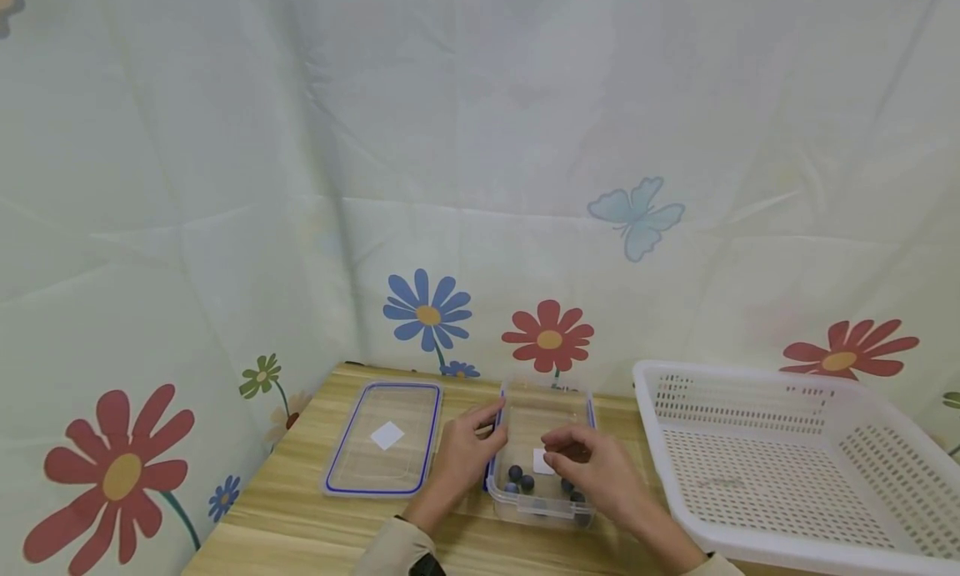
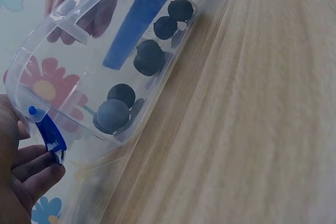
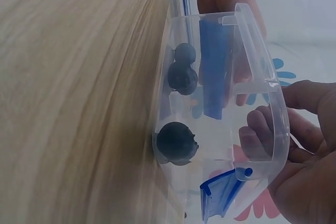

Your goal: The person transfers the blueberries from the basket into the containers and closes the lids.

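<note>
A clear plastic food container (image 1: 543, 509) stands uncovered on the wooden table, with several dark blueberries (image 1: 527, 483) on its floor near the front. My left hand (image 1: 461, 451) holds the container's left side; in the left wrist view its fingertips touch a hanging blue-edged latch (image 2: 51, 139). My right hand (image 1: 603, 472) is over the right side, fingers reaching into the box with a gap between thumb and fingers. Through the clear wall in the right wrist view, its bent fingers (image 3: 257, 135) show above the berries (image 3: 177, 142), no berry visible between them.
A clear lid (image 1: 382, 472) with a blue seal and a white square label lies on the table to the left. At the right stands a large white perforated plastic basket (image 1: 667, 459). A flower-printed curtain (image 1: 480, 142) hangs right behind the table.
</note>
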A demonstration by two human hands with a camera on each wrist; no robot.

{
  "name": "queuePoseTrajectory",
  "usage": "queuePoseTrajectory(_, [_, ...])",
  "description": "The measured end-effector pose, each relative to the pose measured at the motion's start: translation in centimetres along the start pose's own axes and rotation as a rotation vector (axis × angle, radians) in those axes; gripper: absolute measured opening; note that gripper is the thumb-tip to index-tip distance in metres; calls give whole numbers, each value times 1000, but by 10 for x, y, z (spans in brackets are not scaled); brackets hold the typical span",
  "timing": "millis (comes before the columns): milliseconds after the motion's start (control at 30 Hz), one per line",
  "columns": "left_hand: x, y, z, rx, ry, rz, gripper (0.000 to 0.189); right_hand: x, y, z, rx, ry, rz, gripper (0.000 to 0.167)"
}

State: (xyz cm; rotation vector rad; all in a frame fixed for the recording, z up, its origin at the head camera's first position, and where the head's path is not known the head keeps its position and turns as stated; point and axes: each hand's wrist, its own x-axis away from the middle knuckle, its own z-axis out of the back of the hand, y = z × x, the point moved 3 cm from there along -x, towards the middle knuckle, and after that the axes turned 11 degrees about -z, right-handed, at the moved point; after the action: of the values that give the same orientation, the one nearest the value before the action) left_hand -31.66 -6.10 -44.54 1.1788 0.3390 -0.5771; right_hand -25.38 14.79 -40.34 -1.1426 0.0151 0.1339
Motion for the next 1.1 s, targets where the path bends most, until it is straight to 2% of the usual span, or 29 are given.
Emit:
queuePoseTrajectory(233, [-1, -1, -1, 5, -8, -5, 40, 3, -1, 5, -25, 44, -34, 14])
queuePoseTrajectory(467, [-1, -1, 0, 7, -10, -7, 40, 5, 2, 14, -2, 98, -55, 15])
queuePoseTrajectory(867, [1, -1, 3, -17, -24, -24, 40, 12, 2, 21, -44, 69, -53, 19])
queuePoseTrajectory(1100, [-1, 0, 0, -45, -37, 13, 48, 12, 0, 19, -5, 93, -38, 15])
